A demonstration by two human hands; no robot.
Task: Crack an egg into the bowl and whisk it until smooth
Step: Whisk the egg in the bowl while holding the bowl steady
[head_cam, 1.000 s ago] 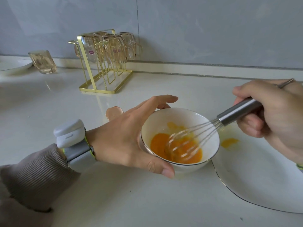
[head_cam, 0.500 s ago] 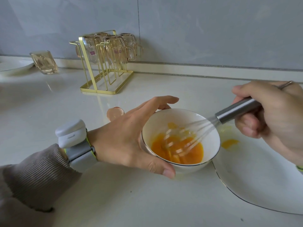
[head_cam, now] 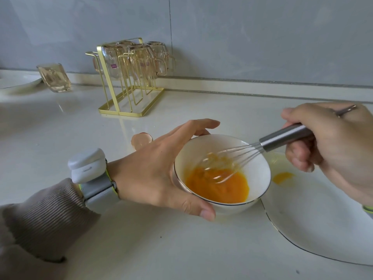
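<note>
Cupping bowl [head_cam: 260, 172] with left hand [head_cam: 149, 174], fingers and thumb spread round it; gripping whisk [head_cam: 282, 137] in right hand [head_cam: 339, 146], fingers curled, wires in egg [head_cam: 220, 188].

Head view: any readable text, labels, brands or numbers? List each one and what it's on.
No text is legible.
Purple sticker on a glass in the gold rack: too small and blurred to read.
Pinkish stickers on the neighbouring glasses: blurred, unreadable.
Wrist device: a small dark mark, no readable text.
No print visible on the bowl, whisk or plate.
</note>
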